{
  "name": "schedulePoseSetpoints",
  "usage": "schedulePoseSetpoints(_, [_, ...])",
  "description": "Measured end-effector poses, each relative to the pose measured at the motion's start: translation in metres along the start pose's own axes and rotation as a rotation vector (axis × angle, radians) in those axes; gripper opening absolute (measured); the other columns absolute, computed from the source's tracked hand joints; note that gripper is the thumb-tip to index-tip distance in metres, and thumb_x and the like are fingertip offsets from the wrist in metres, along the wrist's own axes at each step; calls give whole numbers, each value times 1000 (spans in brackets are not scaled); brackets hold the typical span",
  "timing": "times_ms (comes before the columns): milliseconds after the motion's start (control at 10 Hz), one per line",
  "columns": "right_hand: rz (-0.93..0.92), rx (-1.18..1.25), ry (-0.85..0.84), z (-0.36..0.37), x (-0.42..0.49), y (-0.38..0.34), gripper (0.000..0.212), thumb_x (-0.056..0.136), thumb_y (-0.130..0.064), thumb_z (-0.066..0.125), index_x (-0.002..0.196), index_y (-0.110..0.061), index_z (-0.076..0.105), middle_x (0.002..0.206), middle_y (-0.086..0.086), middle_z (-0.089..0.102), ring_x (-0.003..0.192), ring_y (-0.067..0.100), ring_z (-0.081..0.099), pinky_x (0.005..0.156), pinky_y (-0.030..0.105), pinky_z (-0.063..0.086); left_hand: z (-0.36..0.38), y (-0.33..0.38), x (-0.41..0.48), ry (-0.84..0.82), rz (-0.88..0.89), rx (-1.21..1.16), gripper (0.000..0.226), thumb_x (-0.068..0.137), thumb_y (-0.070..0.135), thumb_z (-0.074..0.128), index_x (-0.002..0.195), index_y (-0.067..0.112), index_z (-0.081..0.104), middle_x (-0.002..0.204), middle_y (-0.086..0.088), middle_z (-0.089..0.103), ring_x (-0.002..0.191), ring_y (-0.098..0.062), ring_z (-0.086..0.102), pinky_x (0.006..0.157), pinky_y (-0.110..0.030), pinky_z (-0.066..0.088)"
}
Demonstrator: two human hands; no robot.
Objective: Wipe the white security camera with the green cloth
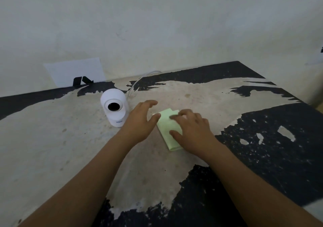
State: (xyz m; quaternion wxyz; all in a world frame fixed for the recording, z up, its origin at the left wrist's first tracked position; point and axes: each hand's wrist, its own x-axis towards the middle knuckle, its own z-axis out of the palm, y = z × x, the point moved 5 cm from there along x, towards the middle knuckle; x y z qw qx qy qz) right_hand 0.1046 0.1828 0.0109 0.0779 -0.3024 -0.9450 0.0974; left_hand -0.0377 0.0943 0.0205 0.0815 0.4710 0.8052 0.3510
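Note:
The white security camera (114,107) stands upright on the worn table (52,139), its dark lens facing me, left of centre. A folded pale green cloth (166,125) lies flat on the table to its right. My right hand (192,130) rests on top of the cloth with fingers spread, covering its right part. My left hand (141,120) hovers with fingers apart between the camera and the cloth, its thumb near the cloth's left edge. It holds nothing and does not touch the camera.
A white cable (139,81) runs from behind the camera to the back wall. A white sheet with black tape (76,72) leans against the wall at the back left. The table's right edge (288,93) drops off.

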Motion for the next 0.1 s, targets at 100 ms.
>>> schedulePoseSetpoints(100, [-21, -115, -106, 13, 2, -7, 43, 88, -50, 45, 125, -30, 53, 129, 5, 51, 118, 31, 44, 98, 46, 30, -6, -4, -11, 37, -18, -54, 34, 91, 32, 54, 125, 26, 53, 125, 2, 60, 105, -13, 57, 91, -35, 50])
